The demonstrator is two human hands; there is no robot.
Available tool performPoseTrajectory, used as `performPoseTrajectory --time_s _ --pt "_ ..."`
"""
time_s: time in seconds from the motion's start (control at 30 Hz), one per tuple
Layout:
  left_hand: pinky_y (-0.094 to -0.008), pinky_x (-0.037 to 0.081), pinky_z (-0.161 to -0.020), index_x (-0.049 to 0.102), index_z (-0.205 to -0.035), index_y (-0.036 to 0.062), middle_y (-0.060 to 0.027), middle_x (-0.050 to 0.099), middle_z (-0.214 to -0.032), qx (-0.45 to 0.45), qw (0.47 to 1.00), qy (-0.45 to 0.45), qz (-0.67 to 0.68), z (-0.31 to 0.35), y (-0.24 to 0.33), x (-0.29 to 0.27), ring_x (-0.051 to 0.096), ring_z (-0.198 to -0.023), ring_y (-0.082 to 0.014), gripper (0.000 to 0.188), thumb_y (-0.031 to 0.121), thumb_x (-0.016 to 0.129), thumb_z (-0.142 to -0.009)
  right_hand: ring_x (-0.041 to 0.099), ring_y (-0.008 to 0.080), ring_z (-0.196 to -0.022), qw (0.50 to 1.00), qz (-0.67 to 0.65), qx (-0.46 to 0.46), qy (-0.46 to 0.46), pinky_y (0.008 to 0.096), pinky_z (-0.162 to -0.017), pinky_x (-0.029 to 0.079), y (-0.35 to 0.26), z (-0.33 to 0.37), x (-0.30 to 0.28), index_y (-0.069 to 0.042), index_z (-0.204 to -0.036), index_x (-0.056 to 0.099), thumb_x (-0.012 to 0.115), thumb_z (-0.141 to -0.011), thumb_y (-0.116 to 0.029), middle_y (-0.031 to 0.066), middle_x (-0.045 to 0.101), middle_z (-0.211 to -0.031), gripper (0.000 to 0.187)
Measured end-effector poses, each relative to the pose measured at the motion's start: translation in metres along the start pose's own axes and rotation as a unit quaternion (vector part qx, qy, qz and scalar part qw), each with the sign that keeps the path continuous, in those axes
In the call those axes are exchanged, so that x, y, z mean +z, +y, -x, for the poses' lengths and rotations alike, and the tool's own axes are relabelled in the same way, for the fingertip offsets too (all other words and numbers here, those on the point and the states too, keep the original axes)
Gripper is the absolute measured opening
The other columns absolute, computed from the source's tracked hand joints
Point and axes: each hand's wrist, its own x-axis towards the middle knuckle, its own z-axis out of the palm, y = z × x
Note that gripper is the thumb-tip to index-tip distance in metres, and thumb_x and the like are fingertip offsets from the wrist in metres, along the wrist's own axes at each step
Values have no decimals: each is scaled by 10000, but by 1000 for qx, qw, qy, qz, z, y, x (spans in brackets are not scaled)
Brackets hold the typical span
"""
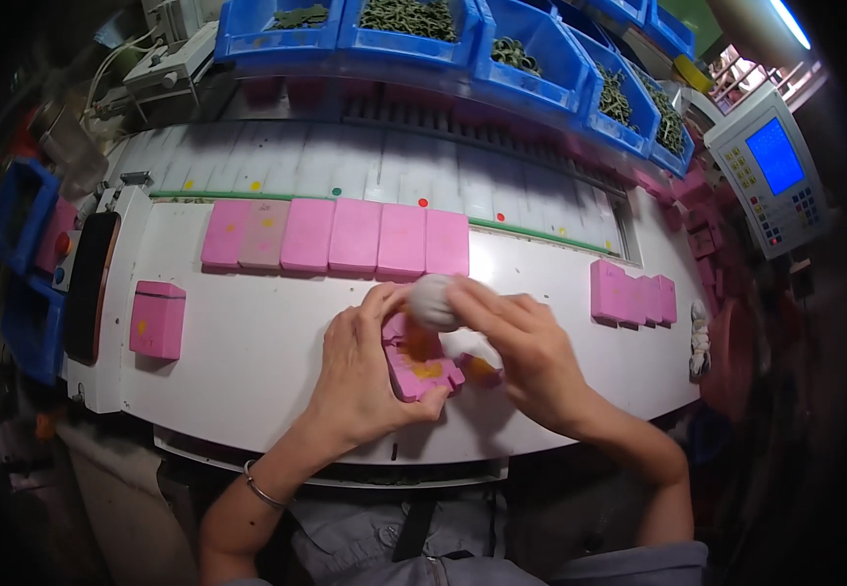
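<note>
My left hand (pixel 350 376) grips a pink rubber mould half (pixel 412 376) by its sides, thumb at the lower edge. The mould's cut inner face is turned up and shows yellow-orange patches. Over its upper end, my right hand (pixel 531 356) pinches a round grey-white cloth pouch (pixel 431 301) with soft folds. A second pink piece with a yellow patch (pixel 483 370) and something white show under the right hand; whether that hand also holds them is unclear. Beyond my hands stands a row of several closed pink moulds (pixel 355 236), one duller than the others.
One pink mould with a dark band (pixel 157 320) stands at the left of the white table (pixel 248 371). Several small pink moulds (pixel 634 295) sit at the right. A keypad with a blue screen (pixel 773 156) is far right. Blue bins (pixel 531 83) with green pieces line the back.
</note>
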Motion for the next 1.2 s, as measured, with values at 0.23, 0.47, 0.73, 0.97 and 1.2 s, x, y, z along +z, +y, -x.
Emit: performPoseTrajectory --time_s 0.23,0.47,0.73,0.97,1.2 --pt "-413 355 -904 220 -1365 31 -107 426 -1326 22 999 6 27 2 6 5 492 -960 -298 907 264 703 -634 544 292 -969 985 76 140 68 343 -876 396 31 75 7 -58 -1272 518 520 -612 134 126 508 -1304 687" --pt "-371 376 -882 270 -1408 64 -101 400 -1371 36 999 -27 -27 1 5 2 487 -943 -277 838 248 648 -683 568 286 -971 997 -50 60 18 356 -799 483 7 70 19 -67 -1269 504 579 -646 93 190 467 -1285 648" --pt "-314 418 -841 479 -1316 68 -56 450 -1333 49 998 4 -35 6 17 4 488 -876 -228 636 218 653 -723 590 252 -833 987 -149 39 -35 328 -687 515 6 58 36 -51 -1227 500 616 -741 31 179 452 -1232 506" --pt "-319 485 -779 551 -1232 51 -123 516 -1223 85 992 36 -83 8 26 2 563 -914 -240 602 185 746 -679 522 294 -886 994 -71 31 78 368 -776 467 -6 55 61 -26 -1203 515 686 -709 -47 177 462 -1183 523" --pt "-336 525 -746 519 -1205 80 -119 532 -1136 24 998 -22 55 4 25 -9 598 -894 -266 656 54 783 -604 534 245 -892 954 -210 137 164 324 -737 461 -7 52 36 -12 -1247 494 751 -657 -40 164 488 -1142 644"
